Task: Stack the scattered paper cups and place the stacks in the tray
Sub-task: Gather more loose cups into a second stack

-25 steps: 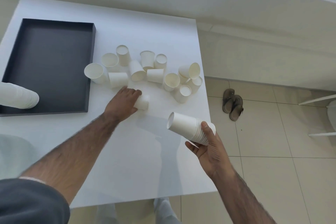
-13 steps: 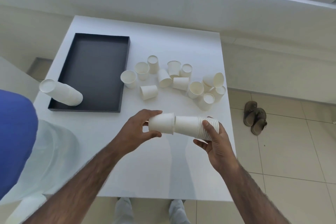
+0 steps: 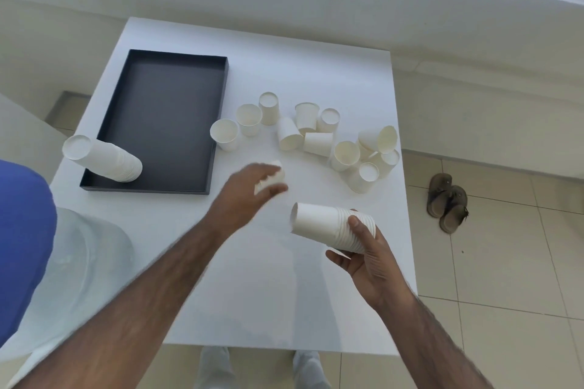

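Cups fill the head view, the only one. A loose cluster of paper cups (image 3: 317,144) sits on the white table (image 3: 284,294), some upright, some tipped over, just right of the black tray (image 3: 158,110). One finished stack (image 3: 104,159) lies on its side across the tray's near left corner, its base poking over the rim.

The left hand (image 3: 243,196) is blurred, but its fingers and thumb look curled round a single cup (image 3: 274,176) low over the table. The right hand (image 3: 373,259) grips a second stack (image 3: 319,223) at its rim end, base pointing left, held above the table.

The likely trouble is squeezing the thin single cup out of round, so it jams when nested. A hurried reach could also knock the cluster's right-hand cups off the table edge.
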The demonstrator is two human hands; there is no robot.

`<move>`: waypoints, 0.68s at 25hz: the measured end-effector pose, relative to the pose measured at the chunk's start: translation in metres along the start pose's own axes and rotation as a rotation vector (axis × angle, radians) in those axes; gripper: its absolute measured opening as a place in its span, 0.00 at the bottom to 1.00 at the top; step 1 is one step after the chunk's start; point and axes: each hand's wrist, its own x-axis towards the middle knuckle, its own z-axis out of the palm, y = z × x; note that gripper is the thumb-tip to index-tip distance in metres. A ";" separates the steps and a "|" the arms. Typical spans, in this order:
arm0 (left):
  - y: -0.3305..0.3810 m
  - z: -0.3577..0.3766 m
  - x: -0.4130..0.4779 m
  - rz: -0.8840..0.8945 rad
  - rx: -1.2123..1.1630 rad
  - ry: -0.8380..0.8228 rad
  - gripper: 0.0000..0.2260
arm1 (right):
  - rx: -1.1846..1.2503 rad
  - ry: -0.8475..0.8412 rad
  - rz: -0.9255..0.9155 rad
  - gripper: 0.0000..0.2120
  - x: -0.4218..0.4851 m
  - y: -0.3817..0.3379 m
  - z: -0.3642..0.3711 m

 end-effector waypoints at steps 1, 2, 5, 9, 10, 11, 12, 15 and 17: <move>-0.004 0.003 0.019 -0.028 0.198 0.034 0.20 | 0.011 0.017 0.001 0.31 0.002 -0.001 -0.006; -0.006 0.007 0.037 -0.072 0.415 -0.003 0.22 | 0.024 0.033 0.003 0.29 0.003 -0.001 -0.011; -0.011 0.035 0.076 -0.146 0.870 -0.199 0.28 | 0.056 0.067 0.001 0.26 0.003 -0.001 -0.023; -0.024 0.063 0.089 -0.187 1.041 -0.248 0.26 | 0.061 0.082 -0.012 0.29 0.000 -0.002 -0.031; -0.027 0.063 0.088 -0.216 1.005 -0.235 0.27 | 0.063 0.087 -0.014 0.30 -0.001 -0.001 -0.034; -0.028 0.060 0.085 -0.264 0.908 -0.213 0.30 | 0.070 0.097 -0.015 0.30 -0.002 0.000 -0.037; -0.028 0.054 0.081 -0.335 0.722 -0.175 0.34 | 0.080 0.109 -0.018 0.28 -0.003 0.001 -0.039; -0.023 0.030 0.052 -0.589 -0.267 0.053 0.33 | 0.093 0.133 -0.030 0.25 -0.007 0.005 -0.037; -0.017 0.017 0.026 -0.722 -0.775 0.113 0.23 | 0.086 0.127 -0.038 0.27 -0.009 0.006 -0.026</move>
